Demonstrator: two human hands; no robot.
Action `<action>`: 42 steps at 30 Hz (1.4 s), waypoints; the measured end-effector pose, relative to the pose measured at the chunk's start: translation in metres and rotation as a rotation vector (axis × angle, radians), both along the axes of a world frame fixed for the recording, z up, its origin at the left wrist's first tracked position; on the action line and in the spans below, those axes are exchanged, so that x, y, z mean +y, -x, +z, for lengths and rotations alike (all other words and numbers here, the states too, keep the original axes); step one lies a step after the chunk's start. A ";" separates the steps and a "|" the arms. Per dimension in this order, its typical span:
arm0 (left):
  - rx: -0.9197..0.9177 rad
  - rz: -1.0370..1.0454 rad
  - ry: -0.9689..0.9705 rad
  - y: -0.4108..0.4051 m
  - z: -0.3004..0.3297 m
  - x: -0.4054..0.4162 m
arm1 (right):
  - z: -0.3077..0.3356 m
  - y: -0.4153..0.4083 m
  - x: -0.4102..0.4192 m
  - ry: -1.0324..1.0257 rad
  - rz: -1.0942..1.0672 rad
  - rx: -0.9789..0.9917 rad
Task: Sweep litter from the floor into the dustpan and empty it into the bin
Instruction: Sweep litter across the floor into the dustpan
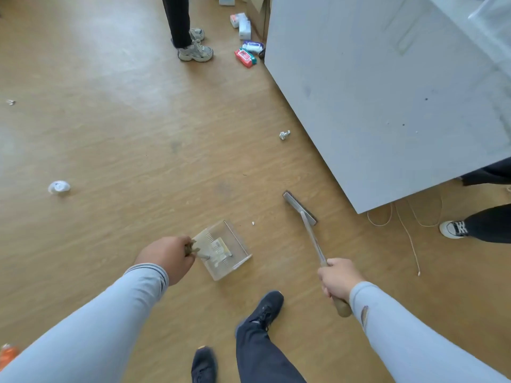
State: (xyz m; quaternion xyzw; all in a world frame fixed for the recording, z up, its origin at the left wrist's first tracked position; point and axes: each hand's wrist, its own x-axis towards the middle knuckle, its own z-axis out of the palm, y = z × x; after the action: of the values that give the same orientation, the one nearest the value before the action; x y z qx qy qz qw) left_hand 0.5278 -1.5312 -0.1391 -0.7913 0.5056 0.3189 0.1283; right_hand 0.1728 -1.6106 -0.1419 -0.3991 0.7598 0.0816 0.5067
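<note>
My left hand (168,258) grips the dustpan (222,248) handle, keeping its mouth low near a tiny scrap (253,223). My right hand (338,277) is wrapped round the broom (300,208) handle, its head just beyond that scrap to draw it in; no bin in view

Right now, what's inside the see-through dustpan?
The clear dustpan holds pale litter, perhaps paper. What exactly it is can't be told. The left hand grips its handle.

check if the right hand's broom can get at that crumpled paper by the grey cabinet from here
Probably yes. The right hand grips the broom, and only bare floor lies between its head and the crumpled paper; it would need a forward reach.
</note>
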 end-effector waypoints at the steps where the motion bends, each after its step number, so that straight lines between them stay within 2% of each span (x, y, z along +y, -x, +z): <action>1: -0.005 0.000 0.002 -0.002 -0.003 -0.005 | -0.006 -0.005 -0.001 -0.020 0.037 0.025; 6: -0.018 0.003 -0.006 -0.008 -0.005 -0.016 | -0.017 -0.030 0.026 -0.162 0.277 0.069; 11: -0.013 -0.016 -0.021 -0.013 -0.006 -0.026 | 0.021 -0.035 0.040 -0.269 0.434 0.026; 13: 0.002 -0.024 -0.029 -0.017 -0.004 -0.029 | 0.041 -0.028 0.028 -0.322 0.416 -0.022; 15: 0.014 -0.033 -0.038 -0.020 -0.001 -0.030 | 0.061 -0.016 0.013 -0.350 0.266 -0.093; 19: 0.041 -0.048 -0.051 -0.022 0.003 -0.025 | 0.097 -0.004 0.012 -0.289 0.078 -0.118; 22: 0.053 -0.064 -0.049 -0.022 0.003 -0.025 | 0.086 -0.018 0.022 -0.223 0.078 -0.049; 26: 0.067 -0.068 -0.044 -0.026 -0.001 -0.025 | 0.036 -0.055 0.033 -0.156 0.173 0.077; 29: 0.056 -0.076 -0.020 -0.026 -0.006 -0.023 | 0.029 -0.088 0.054 -0.242 0.281 0.081; 31: 0.050 -0.085 -0.006 -0.024 -0.007 -0.021 | 0.035 -0.092 0.068 -0.309 0.307 0.013; 33: 0.050 -0.090 -0.007 -0.022 -0.006 -0.019 | 0.045 -0.075 0.074 -0.354 0.224 -0.080; 36: 0.065 -0.098 -0.010 -0.023 -0.003 -0.015 | 0.058 -0.029 0.082 -0.355 -0.024 -0.188; 40: 0.097 -0.109 -0.017 -0.035 0.005 -0.006 | 0.074 0.003 0.107 -0.291 -0.187 -0.224; 42: 0.086 -0.178 -0.025 -0.045 0.008 -0.004 | 0.077 0.007 0.120 -0.247 -0.259 -0.210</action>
State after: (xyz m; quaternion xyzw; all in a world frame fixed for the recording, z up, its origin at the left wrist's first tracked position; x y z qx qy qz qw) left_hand 0.5731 -1.5357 -0.1314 -0.7271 0.5751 0.3461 0.1444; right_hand 0.1660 -1.4903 -0.0649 -0.2393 0.7319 0.0662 0.6346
